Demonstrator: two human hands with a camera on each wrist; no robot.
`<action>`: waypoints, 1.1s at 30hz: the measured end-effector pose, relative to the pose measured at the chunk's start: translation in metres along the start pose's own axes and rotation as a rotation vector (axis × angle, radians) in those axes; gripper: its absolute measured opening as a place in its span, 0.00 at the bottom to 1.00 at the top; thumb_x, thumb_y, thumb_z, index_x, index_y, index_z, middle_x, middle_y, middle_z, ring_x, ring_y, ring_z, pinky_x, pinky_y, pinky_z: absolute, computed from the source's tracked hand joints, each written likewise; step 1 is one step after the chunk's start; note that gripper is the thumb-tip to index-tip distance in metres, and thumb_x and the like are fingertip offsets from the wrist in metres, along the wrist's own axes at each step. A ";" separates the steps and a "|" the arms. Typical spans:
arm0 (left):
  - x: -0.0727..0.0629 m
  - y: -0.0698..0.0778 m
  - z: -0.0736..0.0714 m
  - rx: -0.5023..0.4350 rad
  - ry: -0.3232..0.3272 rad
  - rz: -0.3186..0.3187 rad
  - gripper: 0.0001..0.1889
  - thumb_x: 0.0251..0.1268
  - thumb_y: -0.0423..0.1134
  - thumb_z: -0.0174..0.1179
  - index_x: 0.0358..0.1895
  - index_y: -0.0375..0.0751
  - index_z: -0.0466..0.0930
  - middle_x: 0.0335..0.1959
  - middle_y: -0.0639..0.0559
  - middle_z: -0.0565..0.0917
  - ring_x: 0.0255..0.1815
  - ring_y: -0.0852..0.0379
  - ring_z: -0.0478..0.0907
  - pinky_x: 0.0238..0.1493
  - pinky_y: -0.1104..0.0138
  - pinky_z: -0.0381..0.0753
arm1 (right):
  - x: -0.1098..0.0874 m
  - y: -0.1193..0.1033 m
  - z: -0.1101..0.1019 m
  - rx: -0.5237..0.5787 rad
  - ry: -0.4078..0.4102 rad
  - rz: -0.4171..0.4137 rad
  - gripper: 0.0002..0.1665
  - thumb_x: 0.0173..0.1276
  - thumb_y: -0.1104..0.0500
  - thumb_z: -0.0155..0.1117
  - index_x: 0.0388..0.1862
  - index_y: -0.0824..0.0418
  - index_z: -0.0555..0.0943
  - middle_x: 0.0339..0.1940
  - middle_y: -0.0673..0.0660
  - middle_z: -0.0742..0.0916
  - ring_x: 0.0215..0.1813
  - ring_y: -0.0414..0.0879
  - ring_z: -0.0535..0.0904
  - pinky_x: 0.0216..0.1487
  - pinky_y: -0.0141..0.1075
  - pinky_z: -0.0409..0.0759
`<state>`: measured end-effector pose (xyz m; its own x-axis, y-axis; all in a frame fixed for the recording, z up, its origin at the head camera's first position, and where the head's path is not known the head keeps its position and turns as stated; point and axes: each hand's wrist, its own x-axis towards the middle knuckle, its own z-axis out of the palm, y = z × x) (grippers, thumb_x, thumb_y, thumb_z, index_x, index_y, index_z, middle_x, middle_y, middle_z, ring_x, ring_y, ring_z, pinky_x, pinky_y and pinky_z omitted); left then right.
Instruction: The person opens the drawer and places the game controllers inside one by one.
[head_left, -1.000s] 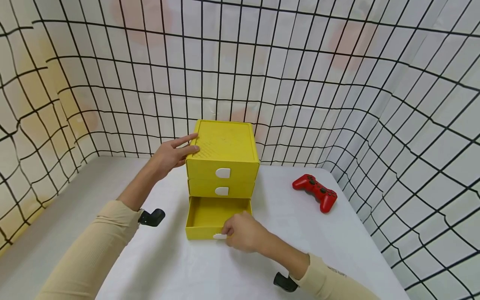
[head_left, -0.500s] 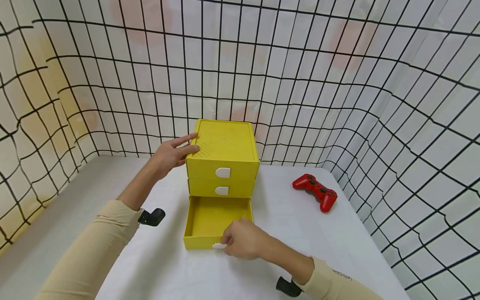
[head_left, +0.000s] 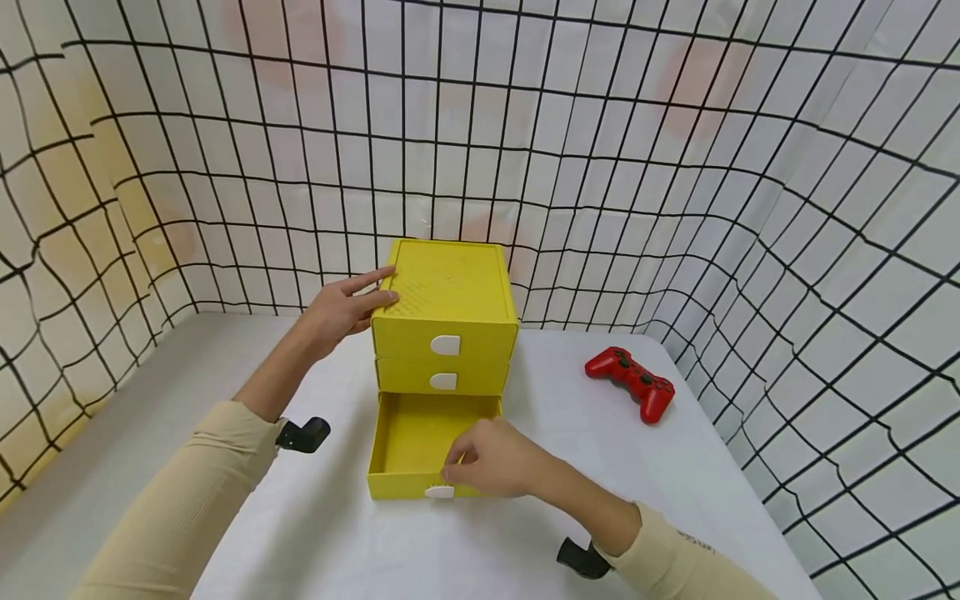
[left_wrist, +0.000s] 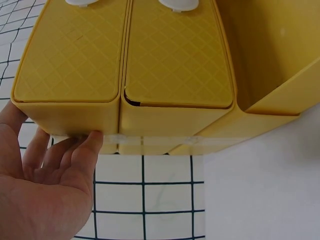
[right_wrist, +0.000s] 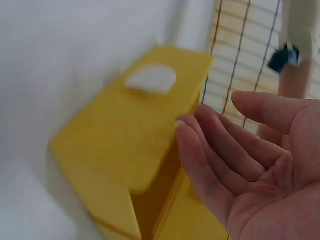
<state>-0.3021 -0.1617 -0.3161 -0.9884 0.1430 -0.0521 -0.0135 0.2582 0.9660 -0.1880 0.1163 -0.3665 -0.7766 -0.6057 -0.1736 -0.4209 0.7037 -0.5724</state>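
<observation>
A yellow drawer unit (head_left: 450, 283) with white tabs stands mid-table, its bottom drawer (head_left: 408, 433) pulled out and nothing visible inside. My left hand (head_left: 337, 312) rests at its upper left edge, two digits on the top and the others against the side. From the left wrist, the same hand (left_wrist: 55, 175) shows fingertips on the unit's side wall. My right hand (head_left: 495, 458) hovers over the drawer's front right corner, just above the white tab (head_left: 439, 492). In the right wrist view, the right hand's loosely bent fingers (right_wrist: 192, 147) hold nothing, thumb apart.
A red game controller (head_left: 632, 385) lies on the white table (head_left: 570, 467) to the right of the drawer unit. Black wire mesh (head_left: 480, 125) with pale sheeting behind it encloses the back and both sides.
The right hand drew the bottom drawer further out toward me by its tab, then let go and rose slightly. The left hand has stayed on the unit.
</observation>
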 end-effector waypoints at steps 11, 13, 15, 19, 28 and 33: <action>0.000 0.002 0.001 0.002 0.007 -0.015 0.34 0.68 0.57 0.66 0.76 0.68 0.66 0.77 0.50 0.67 0.70 0.50 0.74 0.73 0.53 0.72 | -0.006 0.053 -0.052 0.183 0.150 0.154 0.11 0.72 0.50 0.67 0.42 0.56 0.89 0.31 0.55 0.87 0.33 0.46 0.82 0.39 0.37 0.86; -0.001 0.003 0.001 0.004 0.009 -0.017 0.34 0.68 0.57 0.65 0.76 0.68 0.66 0.78 0.50 0.67 0.70 0.50 0.74 0.73 0.53 0.72 | -0.011 0.067 -0.060 0.195 0.197 0.191 0.12 0.72 0.49 0.67 0.43 0.56 0.89 0.32 0.55 0.88 0.34 0.47 0.83 0.40 0.36 0.86; -0.001 0.003 0.001 0.007 0.007 -0.017 0.34 0.68 0.57 0.65 0.76 0.68 0.66 0.77 0.50 0.68 0.69 0.50 0.74 0.73 0.53 0.72 | -0.016 0.082 -0.067 0.205 0.263 0.219 0.13 0.72 0.49 0.67 0.44 0.57 0.89 0.31 0.54 0.88 0.36 0.48 0.85 0.41 0.37 0.87; -0.002 0.003 0.000 0.013 0.006 -0.016 0.34 0.68 0.57 0.65 0.76 0.68 0.66 0.76 0.50 0.69 0.68 0.50 0.74 0.73 0.54 0.73 | -0.026 0.115 -0.081 0.232 0.400 0.246 0.16 0.71 0.49 0.68 0.45 0.59 0.88 0.32 0.53 0.88 0.38 0.51 0.86 0.43 0.38 0.87; 0.000 0.000 -0.001 0.002 0.010 -0.015 0.34 0.68 0.56 0.65 0.76 0.68 0.66 0.77 0.50 0.68 0.70 0.50 0.74 0.73 0.53 0.72 | -0.049 0.168 -0.100 0.310 0.637 0.403 0.27 0.75 0.44 0.62 0.62 0.61 0.82 0.53 0.63 0.87 0.44 0.44 0.85 0.45 0.32 0.84; 0.001 0.001 0.000 -0.002 0.010 -0.003 0.34 0.69 0.56 0.65 0.76 0.67 0.66 0.78 0.49 0.67 0.70 0.50 0.75 0.73 0.53 0.72 | -0.063 0.191 -0.100 0.322 0.708 0.526 0.32 0.75 0.41 0.60 0.69 0.58 0.77 0.58 0.66 0.84 0.51 0.54 0.83 0.39 0.29 0.82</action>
<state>-0.3029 -0.1614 -0.3154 -0.9898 0.1323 -0.0521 -0.0165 0.2570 0.9663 -0.2661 0.3260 -0.3842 -0.9794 0.2021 -0.0058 0.1330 0.6223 -0.7714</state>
